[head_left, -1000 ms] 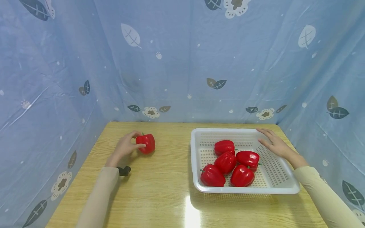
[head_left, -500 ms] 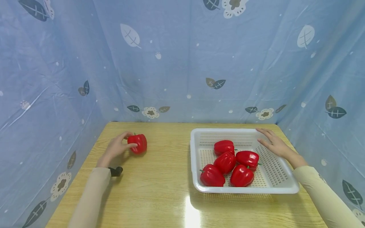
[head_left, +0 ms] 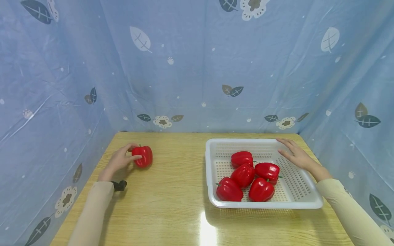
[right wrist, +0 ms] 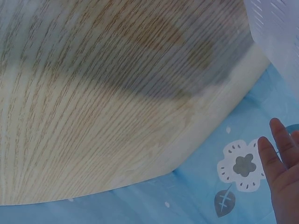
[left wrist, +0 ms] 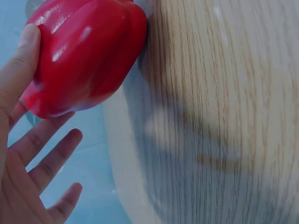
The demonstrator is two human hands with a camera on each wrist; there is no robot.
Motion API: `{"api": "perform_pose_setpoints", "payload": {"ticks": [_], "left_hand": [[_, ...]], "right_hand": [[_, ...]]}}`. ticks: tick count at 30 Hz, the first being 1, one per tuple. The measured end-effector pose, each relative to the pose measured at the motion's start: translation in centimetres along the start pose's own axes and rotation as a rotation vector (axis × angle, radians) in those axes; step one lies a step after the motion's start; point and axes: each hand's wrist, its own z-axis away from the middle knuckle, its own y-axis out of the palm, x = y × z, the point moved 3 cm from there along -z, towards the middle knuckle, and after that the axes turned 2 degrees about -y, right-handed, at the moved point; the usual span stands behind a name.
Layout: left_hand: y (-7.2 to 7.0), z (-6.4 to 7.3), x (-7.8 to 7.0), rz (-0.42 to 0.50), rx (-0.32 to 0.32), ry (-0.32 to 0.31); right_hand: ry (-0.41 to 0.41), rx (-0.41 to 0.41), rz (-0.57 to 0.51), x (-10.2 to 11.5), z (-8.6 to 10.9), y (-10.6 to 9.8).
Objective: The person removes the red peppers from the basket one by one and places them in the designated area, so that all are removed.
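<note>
Toward the table's back left, my left hand [head_left: 118, 160] holds a red bell pepper [head_left: 143, 156] between thumb and fingers. In the left wrist view, the thumb [left wrist: 21, 60] lies against the glossy pepper [left wrist: 88, 51], and the lower fingers spread free of it. I cannot tell whether the pepper touches the table. At the right, a white plastic basket [head_left: 267, 205] contains several red bell peppers [head_left: 243, 175]. My right hand [head_left: 297, 155] is at the basket's far right corner, its fingers extended over the rim and holding nothing. Only part of that hand [right wrist: 285, 175] shows in the right wrist view.
A light wood table [head_left: 172, 191] lies beneath everything. Blue patterned curtains [head_left: 184, 68] enclose its back and sides. A black strap-like piece [head_left: 119, 186] sticks out at the left wrist.
My left hand has moved left along the table with the bell pepper in its grasp. The right hand, the basket and the peppers inside have stayed put.
</note>
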Motion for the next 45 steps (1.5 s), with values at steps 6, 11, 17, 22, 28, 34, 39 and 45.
{"api": "perform_pose_setpoints", "payload": {"ticks": [6,11,17,22,28,34,39,45], "left_hand": [[-0.2,-0.1,0.6,-0.009,0.011,-0.013],[-0.4,0.0,0.6,-0.009,0.029,-0.024],[-0.6,0.2,0.2,-0.007,0.029,-0.021],[-0.7,0.1,0.1,0.001,0.049,-0.021],[-0.8,-0.1,-0.1,0.005,0.085,-0.02],[-0.7,-0.4,-0.3,0.018,0.104,-0.015],[-0.8,-0.7,-0.5,0.024,0.105,-0.023],[-1.0,-1.2,-0.9,0.004,0.087,-0.005]], "right_hand": [[-0.001,-0.002,0.0,-0.1,0.0,0.1],[0.001,-0.001,-0.002,-0.2,0.0,0.1],[0.007,0.004,-0.008,-0.3,0.0,0.1],[0.005,0.002,-0.006,-0.2,0.0,0.1],[0.013,0.008,-0.006,-0.2,0.0,0.1],[0.02,0.008,0.006,-0.2,0.0,0.0],[0.026,0.013,-0.003,-0.2,0.0,-0.1],[0.024,0.012,-0.011,-0.2,0.0,0.0]]}}
